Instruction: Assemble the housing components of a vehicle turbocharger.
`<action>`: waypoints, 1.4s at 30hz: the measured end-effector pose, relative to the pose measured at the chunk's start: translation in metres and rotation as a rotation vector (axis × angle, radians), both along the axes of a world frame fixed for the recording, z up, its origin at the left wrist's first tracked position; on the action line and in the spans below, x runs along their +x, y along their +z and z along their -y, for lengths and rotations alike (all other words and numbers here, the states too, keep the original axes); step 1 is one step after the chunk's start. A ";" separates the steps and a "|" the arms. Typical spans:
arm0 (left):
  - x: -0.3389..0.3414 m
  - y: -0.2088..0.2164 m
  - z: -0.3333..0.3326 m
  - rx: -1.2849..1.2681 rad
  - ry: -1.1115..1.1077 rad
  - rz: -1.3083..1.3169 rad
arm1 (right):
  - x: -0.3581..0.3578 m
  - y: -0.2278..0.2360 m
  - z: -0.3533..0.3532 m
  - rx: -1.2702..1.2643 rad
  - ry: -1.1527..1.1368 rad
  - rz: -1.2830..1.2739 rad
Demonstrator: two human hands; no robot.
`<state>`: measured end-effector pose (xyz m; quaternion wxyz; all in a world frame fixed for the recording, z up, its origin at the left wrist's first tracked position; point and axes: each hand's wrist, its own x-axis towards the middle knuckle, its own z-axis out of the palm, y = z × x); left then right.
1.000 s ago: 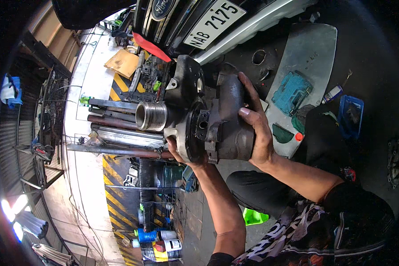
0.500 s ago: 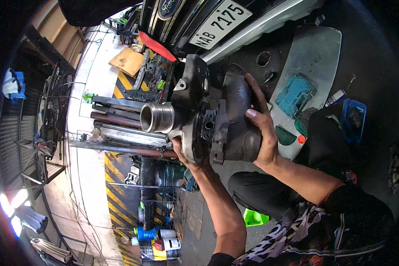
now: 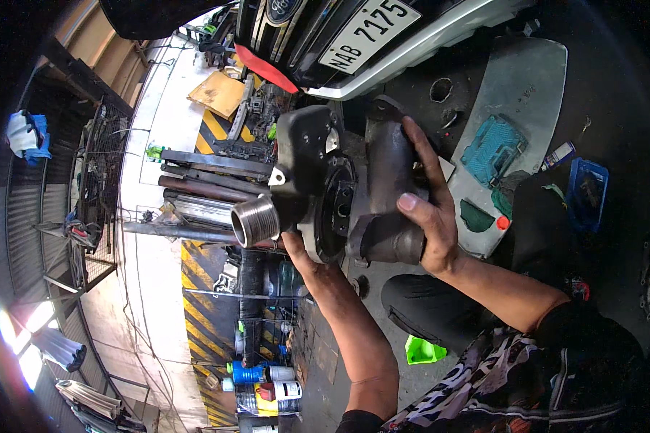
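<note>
Both my hands hold up a dark metal turbocharger [image 3: 325, 187] in front of me. Its left part carries a shiny, round threaded pipe end [image 3: 256, 220] facing left. My left hand [image 3: 305, 256] grips that side from below, with most of its fingers hidden behind the housing. On the other side, my right hand [image 3: 435, 216] is wrapped around the rusty-dark housing, its thumb lying across the front and its fingers along the far right edge.
A car's front bumper [image 3: 419, 54] stands close ahead. To the right, a grey sheet [image 3: 534, 79] on the floor bears a teal case [image 3: 492, 148]; a blue tray [image 3: 586, 195] lies beyond. Metal bars [image 3: 217, 160] and containers [image 3: 267, 390] line the left. A green tray [image 3: 425, 351] sits near my leg.
The turbocharger has turned a little in my hands, and its threaded pipe end now points more downward. Both hands keep their hold. The surroundings have shifted slightly right in view.
</note>
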<state>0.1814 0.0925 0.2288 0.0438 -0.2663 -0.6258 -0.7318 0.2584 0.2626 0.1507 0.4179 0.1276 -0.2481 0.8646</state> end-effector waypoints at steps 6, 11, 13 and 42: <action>0.002 -0.002 0.005 -0.055 0.041 -0.019 | -0.002 -0.003 0.003 0.052 -0.063 0.000; 0.001 -0.002 0.009 -0.020 0.007 -0.031 | 0.000 -0.005 0.001 0.108 -0.090 0.028; 0.001 -0.002 0.008 0.011 -0.017 -0.014 | 0.002 -0.004 0.001 0.112 -0.092 0.039; 0.006 -0.006 0.006 0.159 -0.001 0.058 | 0.003 -0.003 0.011 0.024 0.044 0.050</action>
